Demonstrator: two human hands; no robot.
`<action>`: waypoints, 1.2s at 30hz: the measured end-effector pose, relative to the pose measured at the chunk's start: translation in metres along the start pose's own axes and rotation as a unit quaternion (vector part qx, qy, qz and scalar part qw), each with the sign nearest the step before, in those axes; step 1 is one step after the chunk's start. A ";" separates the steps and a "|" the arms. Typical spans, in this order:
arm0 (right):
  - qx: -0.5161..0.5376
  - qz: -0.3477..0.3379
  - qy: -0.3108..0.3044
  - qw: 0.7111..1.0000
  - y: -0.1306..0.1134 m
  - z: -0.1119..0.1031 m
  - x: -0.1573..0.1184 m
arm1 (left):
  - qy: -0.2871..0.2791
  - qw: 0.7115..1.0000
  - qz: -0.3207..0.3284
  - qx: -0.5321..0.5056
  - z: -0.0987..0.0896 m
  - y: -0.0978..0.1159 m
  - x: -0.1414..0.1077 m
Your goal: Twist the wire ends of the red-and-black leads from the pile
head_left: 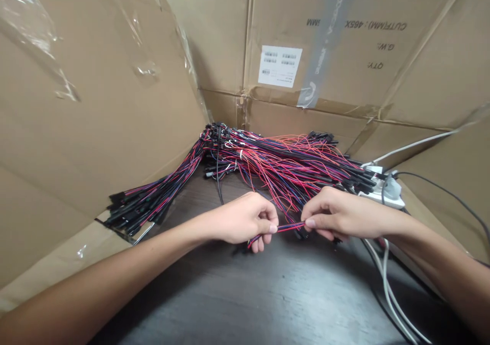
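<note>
A short red, blue and black wire bundle is stretched between my two hands above the dark table. My left hand pinches it at one side, with a wire end poking out below the fingers. At the other side my right hand pinches the bundle between thumb and fingers; a small black piece shows under that hand. Behind them lies a large pile of red, black and purple wires with black ends. Another bunch of wires fans out to the left, its black ends toward me.
Cardboard sheets rise at the left and back, one bearing a white label. On the right are a white power strip with plugs and white cables running along the dark table.
</note>
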State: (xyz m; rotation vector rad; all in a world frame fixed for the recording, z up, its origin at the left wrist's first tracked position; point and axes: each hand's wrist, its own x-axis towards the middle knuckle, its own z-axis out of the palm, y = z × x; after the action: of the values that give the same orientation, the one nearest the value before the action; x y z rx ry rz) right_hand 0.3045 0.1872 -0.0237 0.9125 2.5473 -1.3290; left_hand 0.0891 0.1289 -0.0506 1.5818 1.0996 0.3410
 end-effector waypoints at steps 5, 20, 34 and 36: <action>0.008 0.010 0.000 1.000 0.003 0.000 0.002 | 0.022 1.000 -0.005 -0.008 0.000 -0.001 0.002; 0.004 0.010 -0.017 1.000 0.002 0.002 0.001 | -0.008 1.000 -0.016 -0.009 -0.002 -0.001 0.000; 0.062 0.013 0.016 0.998 0.005 0.006 0.003 | 0.034 0.999 0.006 -0.018 0.003 0.000 0.001; 0.062 0.001 0.037 0.997 0.004 0.008 0.004 | 0.038 0.999 0.006 -0.022 0.003 0.000 0.001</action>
State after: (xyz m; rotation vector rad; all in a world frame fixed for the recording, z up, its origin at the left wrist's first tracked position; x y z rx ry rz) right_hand 0.3022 0.1840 -0.0331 1.0024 2.5414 -1.4939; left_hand 0.0923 0.1280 -0.0517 1.5470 1.1340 0.4350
